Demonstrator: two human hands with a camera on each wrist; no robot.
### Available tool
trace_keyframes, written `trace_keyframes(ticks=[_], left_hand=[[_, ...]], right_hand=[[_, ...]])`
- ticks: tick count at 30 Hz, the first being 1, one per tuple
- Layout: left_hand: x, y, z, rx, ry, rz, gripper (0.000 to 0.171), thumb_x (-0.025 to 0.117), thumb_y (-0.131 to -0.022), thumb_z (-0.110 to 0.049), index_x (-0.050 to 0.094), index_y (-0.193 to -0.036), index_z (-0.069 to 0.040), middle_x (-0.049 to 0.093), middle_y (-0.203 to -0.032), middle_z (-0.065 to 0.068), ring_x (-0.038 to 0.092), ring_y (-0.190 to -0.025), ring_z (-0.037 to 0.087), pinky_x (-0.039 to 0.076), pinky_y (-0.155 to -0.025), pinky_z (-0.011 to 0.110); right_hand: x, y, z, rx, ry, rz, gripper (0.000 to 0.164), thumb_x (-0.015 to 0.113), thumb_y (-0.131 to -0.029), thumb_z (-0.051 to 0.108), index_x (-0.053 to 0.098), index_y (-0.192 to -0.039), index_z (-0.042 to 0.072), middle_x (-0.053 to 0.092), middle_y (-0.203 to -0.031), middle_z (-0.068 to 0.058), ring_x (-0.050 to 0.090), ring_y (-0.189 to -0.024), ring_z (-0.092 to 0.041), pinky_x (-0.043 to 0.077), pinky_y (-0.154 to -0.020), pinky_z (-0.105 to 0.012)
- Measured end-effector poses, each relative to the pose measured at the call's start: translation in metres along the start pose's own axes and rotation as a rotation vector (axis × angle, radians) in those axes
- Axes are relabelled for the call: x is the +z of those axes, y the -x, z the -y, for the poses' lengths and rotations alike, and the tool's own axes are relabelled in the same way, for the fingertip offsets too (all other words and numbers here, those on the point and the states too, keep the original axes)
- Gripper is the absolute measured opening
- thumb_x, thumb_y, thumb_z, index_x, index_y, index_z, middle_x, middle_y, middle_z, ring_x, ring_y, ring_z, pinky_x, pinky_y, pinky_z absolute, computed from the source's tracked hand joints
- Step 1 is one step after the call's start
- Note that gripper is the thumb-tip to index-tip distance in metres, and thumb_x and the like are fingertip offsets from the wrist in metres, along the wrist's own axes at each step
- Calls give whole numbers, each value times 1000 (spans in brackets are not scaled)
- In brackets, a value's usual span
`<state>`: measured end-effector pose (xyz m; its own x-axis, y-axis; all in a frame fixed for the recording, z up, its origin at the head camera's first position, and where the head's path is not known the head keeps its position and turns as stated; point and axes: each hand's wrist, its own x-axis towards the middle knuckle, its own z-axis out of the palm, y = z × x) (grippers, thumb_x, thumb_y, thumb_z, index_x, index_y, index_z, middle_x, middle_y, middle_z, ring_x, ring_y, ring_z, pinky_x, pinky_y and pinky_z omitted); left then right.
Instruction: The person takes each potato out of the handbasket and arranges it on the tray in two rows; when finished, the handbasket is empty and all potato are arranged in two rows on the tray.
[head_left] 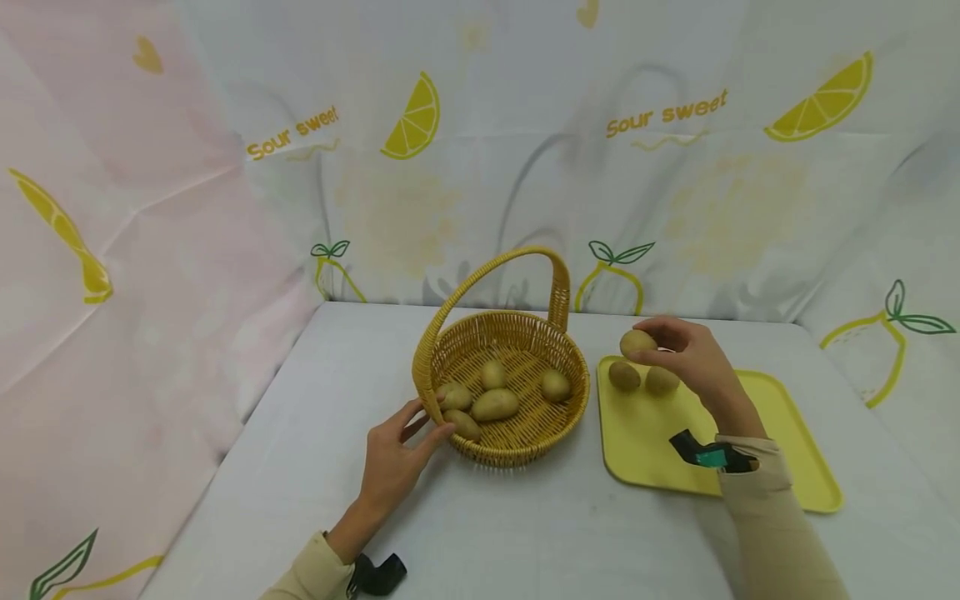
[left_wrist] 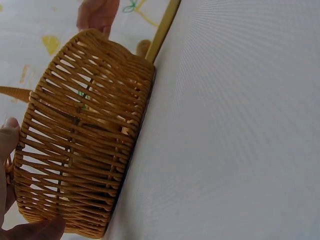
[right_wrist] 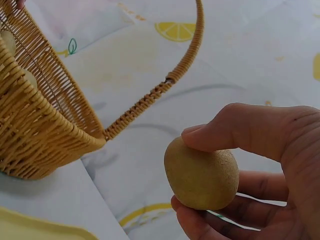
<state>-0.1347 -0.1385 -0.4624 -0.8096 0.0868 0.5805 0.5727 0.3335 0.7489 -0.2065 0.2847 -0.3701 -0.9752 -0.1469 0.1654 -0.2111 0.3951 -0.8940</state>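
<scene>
A round wicker basket (head_left: 517, 454) with a tall arched handle stands mid-table, several potatoes (head_left: 495, 405) lying in it. My left hand (head_left: 393, 457) grips its left rim near the foot of the handle, thumb over the edge; in the left wrist view the fingers lie along the woven side (left_wrist: 85, 145). Between thumb and fingers, my right hand (head_left: 693, 358) pinches a potato (right_wrist: 202, 172), held up above the back left corner of the yellow tray (head_left: 660, 454). Two more potatoes (head_left: 625, 376) lie on the tray just below that hand.
The yellow tray sits to the right of the basket, its left edge close to the basket's side. White cloth covers the table (head_left: 300, 442). A printed lemon curtain (head_left: 480, 192) hangs along the table's back edge and at both sides.
</scene>
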Motion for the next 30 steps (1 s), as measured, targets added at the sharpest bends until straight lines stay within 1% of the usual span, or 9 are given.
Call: trace_keyframes(ticks=[4, 9, 14, 20, 23, 30], left_hand=[[0, 0, 0, 2, -1, -1, 45, 85, -88, -4, 68, -128, 5, 71, -126, 14, 66, -121, 30, 60, -94, 41], [0, 0, -1, 0, 2, 2, 45, 85, -88, -4, 68, -129, 4, 71, -126, 14, 66, -121, 29, 59, -95, 39], [0, 1, 0, 11, 8, -3, 44, 85, -88, -3, 69, -128, 3, 71, -125, 14, 66, -121, 32, 59, -95, 41], [0, 1, 0, 10, 17, -10, 43, 84, -88, -3, 69, -128, 2, 72, -125, 13, 66, -120, 33, 60, -94, 42], [0, 1, 0, 1, 17, -10, 44, 85, -88, -3, 69, -129, 2, 71, -126, 13, 66, -121, 33, 59, -95, 42], [1, 0, 0, 14, 23, -17, 46, 86, -86, -1, 69, -129, 1, 71, -126, 13, 66, -120, 35, 60, -94, 44]], right_hand=[[-10, 7, -7, 1, 4, -9, 44, 84, -92, 19, 68, -127, 0, 71, -117, 2, 65, -107, -8, 51, -85, -17], [-22, 15, -14, 19, 17, -27, 43, 83, -92, 17, 67, -127, -2, 72, -113, 7, 65, -105, -5, 51, -85, -14], [-30, 20, -21, 26, 33, -47, 42, 83, -93, 16, 67, -127, -3, 72, -110, 12, 66, -102, -1, 51, -84, -12], [-40, 23, -28, 35, 33, -69, 42, 82, -93, 13, 65, -127, -4, 72, -108, 14, 66, -100, 0, 51, -83, -12], [-47, 24, -32, 51, 54, -74, 44, 82, -93, 14, 65, -128, -4, 73, -108, 14, 65, -100, 1, 49, -83, -11], [-61, 26, -47, 83, 88, -77, 46, 81, -94, 15, 63, -132, -4, 73, -107, 15, 64, -98, 2, 48, -81, -10]])
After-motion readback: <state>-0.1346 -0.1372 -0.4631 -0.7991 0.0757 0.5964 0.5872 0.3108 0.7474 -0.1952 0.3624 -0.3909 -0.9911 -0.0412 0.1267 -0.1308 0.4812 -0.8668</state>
